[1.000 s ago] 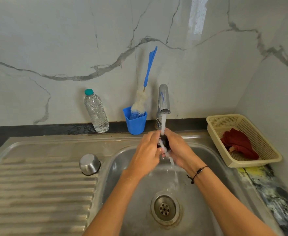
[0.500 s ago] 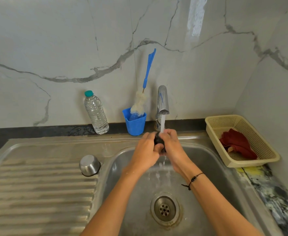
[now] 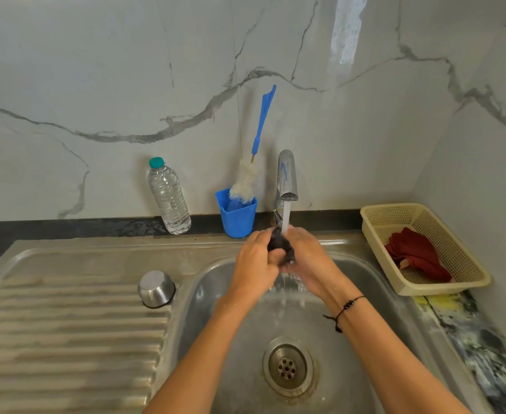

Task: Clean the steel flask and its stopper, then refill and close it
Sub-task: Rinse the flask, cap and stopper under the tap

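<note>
Black stopper (image 3: 280, 245): frame centre, under tap (image 3: 287, 177) stream
Left hand (image 3: 256, 264): fingers curled round stopper
Right hand (image 3: 311, 264): grips stopper's other side

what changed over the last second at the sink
Both hands, left and right, lifted the dark stopper a little closer to the tap, keeping their grip and rubbing it under the running water. The steel cup, bottle, brush and basket stayed put.
</note>
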Motion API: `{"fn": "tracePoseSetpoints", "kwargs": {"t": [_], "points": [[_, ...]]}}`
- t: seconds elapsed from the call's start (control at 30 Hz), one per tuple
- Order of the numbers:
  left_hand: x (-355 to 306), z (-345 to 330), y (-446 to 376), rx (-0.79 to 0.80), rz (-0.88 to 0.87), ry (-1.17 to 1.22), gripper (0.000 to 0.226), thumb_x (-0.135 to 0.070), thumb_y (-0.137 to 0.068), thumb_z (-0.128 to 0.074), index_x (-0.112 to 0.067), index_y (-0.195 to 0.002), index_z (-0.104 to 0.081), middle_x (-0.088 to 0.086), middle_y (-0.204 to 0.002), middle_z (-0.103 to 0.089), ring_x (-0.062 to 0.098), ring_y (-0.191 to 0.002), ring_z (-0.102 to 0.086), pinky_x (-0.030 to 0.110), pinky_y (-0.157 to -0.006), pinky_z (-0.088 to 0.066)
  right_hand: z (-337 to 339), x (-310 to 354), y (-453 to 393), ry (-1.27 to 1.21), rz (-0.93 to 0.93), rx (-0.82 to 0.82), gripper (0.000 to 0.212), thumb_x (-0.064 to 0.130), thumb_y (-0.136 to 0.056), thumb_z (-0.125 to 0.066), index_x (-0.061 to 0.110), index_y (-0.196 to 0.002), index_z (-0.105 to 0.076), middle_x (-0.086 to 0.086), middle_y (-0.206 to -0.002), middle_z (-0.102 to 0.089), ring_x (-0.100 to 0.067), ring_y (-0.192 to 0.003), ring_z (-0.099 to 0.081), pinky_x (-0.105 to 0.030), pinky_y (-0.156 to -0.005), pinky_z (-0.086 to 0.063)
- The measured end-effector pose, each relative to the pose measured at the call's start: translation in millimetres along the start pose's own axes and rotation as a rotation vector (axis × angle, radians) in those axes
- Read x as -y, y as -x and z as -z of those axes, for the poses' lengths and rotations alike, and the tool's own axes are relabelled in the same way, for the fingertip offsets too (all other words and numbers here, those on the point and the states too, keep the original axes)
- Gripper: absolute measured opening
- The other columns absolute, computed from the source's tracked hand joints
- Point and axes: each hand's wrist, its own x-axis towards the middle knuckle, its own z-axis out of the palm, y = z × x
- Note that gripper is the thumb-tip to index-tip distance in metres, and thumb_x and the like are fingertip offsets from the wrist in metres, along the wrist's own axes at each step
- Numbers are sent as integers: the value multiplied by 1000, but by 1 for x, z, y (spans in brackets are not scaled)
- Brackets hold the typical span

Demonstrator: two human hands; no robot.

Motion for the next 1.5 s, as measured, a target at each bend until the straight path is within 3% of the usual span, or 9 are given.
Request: {"fn": "tracePoseSetpoints", "kwargs": {"t": [0.17,0.3,0.47,0.63,0.83,1.03,1.13,1.27,1.5], "points": [[0,-3,6,-57,-104,-25,46,-12,-93,-57,-8,-137,-46,8,-126,-54,17,-113,-49,18,-91,-35,2,0,-3,-5,44,-114,30,23,-98,-38,-1,-101,-56,-12,-71,-54,-17,-52,-49,-29,-45,-38],[7,-2,7,-49,-296,-81,44,-10,-88,-62,-3,-130,-52,11,-122,-57,20,-110,-53,34,-95,-48,5,3,-7,-162,-30,-115,21,16,-95,-37,6,-87,-54,-14,-72,-54,-18,-48,-50,-26,-37,-35],[3,7,3,84,-5,137,51,-21,-93,-59,-16,-142,-43,1,-120,-50,10,-107,-50,18,-93,-40,4,4,-10,-47,0,-122,27,22,-98,-38,7,-110,-57,-19,-101,-64,-30,-84,-63,-40,-70,-54],[-3,6,4,94,223,274,26,-27,-95,-55,-14,-118,-60,-2,-91,-64,2,-74,-56,8,-58,-44,1,2,-2,-55,79,-129,25,7,-89,-52,7,-114,-56,-16,-103,-63,-18,-80,-59,-24,-61,-47],[-13,-3,7,22,129,190,42,-18,-90,-63,-16,-130,-51,-2,-116,-55,3,-96,-50,12,-82,-40,0,3,1,-15,160,-171,3,11,-91,-49,10,-93,-52,-6,-86,-53,-13,-73,-52,-19,-51,-45],[-9,-4,13,-23,25,101,53,-18,-88,-65,-14,-137,-44,-1,-115,-48,7,-101,-45,19,-92,-40,0,12,-2,-108,-8,-120,16,21,-97,-38,8,-98,-48,-9,-83,-52,-18,-69,-54,-30,-60,-47],[-9,-2,12,-56,54,141,52,-18,-83,-71,-15,-130,-49,-6,-110,-44,5,-98,-45,12,-85,-42,0,6,0,135,51,-153,19,28,-98,-37,13,-100,-49,-9,-93,-54,-18,-81,-55,-33,-71,-50],[-9,-3,9,-89,128,201,52,-13,-85,-69,-13,-132,-47,-5,-110,-40,4,-94,-47,22,-93,-46,2,0,5,584,292,-119,14,25,-88,-58,19,-100,-54,-4,-91,-59,-14,-81,-57,-32,-76,-52],[-11,-12,7,-92,101,296,46,-16,-83,-71,-17,-124,-52,-3,-109,-53,6,-91,-57,13,-79,-49,11,4,11,723,463,-126,18,25,-91,-52,17,-106,-59,-3,-87,-65,-18,-81,-62,-32,-72,-54]]}}
